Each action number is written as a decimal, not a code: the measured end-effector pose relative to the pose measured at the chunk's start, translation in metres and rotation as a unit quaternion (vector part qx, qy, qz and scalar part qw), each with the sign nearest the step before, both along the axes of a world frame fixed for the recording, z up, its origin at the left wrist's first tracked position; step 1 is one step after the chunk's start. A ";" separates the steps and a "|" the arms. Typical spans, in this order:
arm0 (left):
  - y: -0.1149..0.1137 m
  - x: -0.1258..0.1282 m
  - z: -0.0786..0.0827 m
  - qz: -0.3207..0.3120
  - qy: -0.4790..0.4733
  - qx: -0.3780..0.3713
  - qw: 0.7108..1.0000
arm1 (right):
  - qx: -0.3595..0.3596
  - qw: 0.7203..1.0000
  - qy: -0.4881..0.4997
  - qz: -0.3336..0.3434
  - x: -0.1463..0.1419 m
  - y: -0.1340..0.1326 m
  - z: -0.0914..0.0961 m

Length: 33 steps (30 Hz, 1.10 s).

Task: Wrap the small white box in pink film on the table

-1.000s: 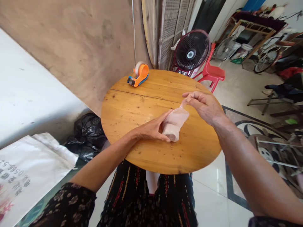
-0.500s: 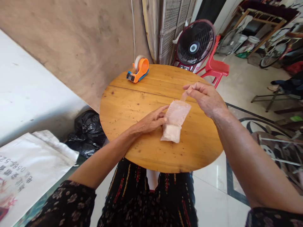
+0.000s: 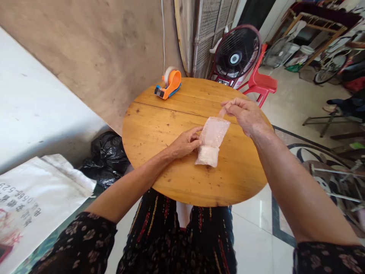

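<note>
A bubble-wrap package (image 3: 214, 131) lies on the round wooden table (image 3: 159, 140), its flap spread away from me. A thicker, whitish wrapped lump (image 3: 208, 156) forms its near end; what is inside cannot be made out. My left hand (image 3: 186, 142) holds the package's left edge, thumb on the wrap, other fingers partly hidden. Above the far right corner, my right hand (image 3: 243, 114) pinches a short strip of clear tape (image 3: 222, 112). The strip hangs down to the flap's far edge; whether it sticks there is hard to see.
An orange and blue tape dispenser (image 3: 171, 84) stands at the table's far left edge. Beyond the table are a fan (image 3: 237, 53) and a red chair (image 3: 264, 83). A black plastic bag (image 3: 108, 156) and a white printed sack (image 3: 42, 201) lie to the left.
The view has shifted slightly. Both hands keep their hold, and the package's near end seems to have moved a little away from me.
</note>
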State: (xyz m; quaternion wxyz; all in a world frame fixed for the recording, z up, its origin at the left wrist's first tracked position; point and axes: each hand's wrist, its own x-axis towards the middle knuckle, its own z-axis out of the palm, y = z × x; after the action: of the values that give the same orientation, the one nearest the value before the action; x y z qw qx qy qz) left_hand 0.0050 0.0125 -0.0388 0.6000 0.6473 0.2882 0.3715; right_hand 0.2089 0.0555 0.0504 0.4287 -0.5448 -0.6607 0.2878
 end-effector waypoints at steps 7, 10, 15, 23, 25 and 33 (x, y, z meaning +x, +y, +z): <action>0.004 0.001 -0.005 0.083 0.077 0.064 0.992 | 0.039 0.995 0.004 -0.097 0.017 0.006 -0.017; 0.005 0.001 -0.006 0.100 0.092 0.072 0.988 | 0.125 0.987 0.021 -0.103 0.019 -0.020 -0.010; 0.006 0.002 -0.007 0.089 0.072 0.064 0.991 | 0.133 0.989 -0.018 -0.058 0.008 -0.085 0.003; 0.006 0.002 -0.002 0.086 0.063 0.045 0.993 | 0.059 0.943 -0.317 0.081 -0.024 -0.099 -0.001; 0.006 0.003 -0.002 0.087 0.053 0.037 0.994 | 0.036 0.922 -0.378 0.075 -0.028 -0.090 -0.002; 0.012 0.005 -0.011 0.103 0.062 0.036 0.992 | -0.001 0.851 -0.523 0.051 -0.036 -0.060 -0.012</action>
State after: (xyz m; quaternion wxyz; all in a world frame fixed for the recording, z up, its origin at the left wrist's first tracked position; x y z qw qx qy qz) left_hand 0.0101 0.0244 -0.0496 0.5159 0.6567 0.3768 0.4008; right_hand 0.1728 -0.0048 0.0381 0.0041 -0.5809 -0.8138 -0.0171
